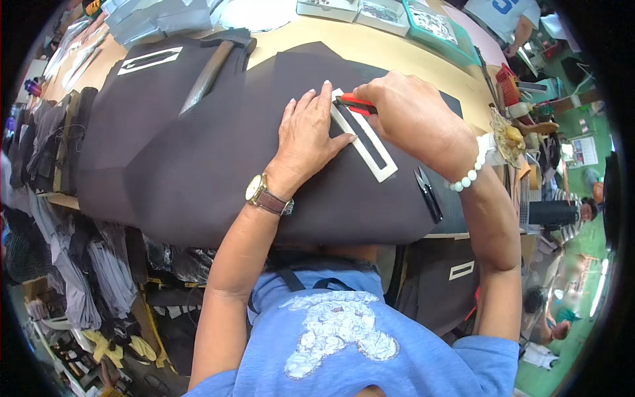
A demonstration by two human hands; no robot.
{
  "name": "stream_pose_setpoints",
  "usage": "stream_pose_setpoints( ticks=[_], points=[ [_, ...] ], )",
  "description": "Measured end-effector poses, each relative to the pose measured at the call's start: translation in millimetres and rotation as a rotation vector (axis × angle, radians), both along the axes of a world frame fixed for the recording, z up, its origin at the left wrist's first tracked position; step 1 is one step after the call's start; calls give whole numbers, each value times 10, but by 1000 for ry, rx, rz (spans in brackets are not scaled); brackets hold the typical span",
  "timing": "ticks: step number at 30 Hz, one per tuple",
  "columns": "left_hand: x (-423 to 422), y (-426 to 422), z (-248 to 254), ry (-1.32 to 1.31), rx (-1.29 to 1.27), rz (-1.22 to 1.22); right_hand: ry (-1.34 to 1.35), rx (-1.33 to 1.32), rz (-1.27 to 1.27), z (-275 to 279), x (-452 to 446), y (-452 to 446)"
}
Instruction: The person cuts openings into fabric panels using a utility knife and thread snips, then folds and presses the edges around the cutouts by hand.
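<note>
My left hand (306,137) lies flat on the dark brown sheet of material (218,165), fingers stretched out. Its thumb and fingertips press along the left edge of a white rectangular frame (380,162) with a long narrow slot. In my right hand (417,109) is a red-and-black cutter knife (357,103), gripped in closed fingers. The knife's front end is at the upper part of the frame; its blade tip is too small to make out. Black-handled thread snips (430,196) lie on the sheet below my right wrist.
Another white slotted frame (151,60) lies on dark material at upper left, near a wooden-handled tool (210,74). A teal tray (442,28) and white boxes (383,14) of small parts line the far edge. Cloth pieces (46,142) crowd the left. Co-workers are at right.
</note>
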State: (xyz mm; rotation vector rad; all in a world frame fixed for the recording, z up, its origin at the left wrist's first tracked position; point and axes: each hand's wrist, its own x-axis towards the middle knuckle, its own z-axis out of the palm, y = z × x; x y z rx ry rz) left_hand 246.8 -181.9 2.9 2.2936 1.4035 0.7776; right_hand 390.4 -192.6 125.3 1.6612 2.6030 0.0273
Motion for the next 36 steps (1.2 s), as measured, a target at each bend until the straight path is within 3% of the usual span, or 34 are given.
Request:
stream_pose_setpoints(
  ticks=[29,31,35,36],
  points=[
    [-10,30,-96,-4,94,-21,-123,-63,-108,22,354,-1083],
    [-26,27,14,-29,-15,-29,-128,-41,-159,16,345,-1105],
    [-325,122,296,71,88,111,22,-55,-181,-59,511,-1120],
    [-460,157,359,114,41,150,219,-44,-156,-157,674,-1095]
  ],
)
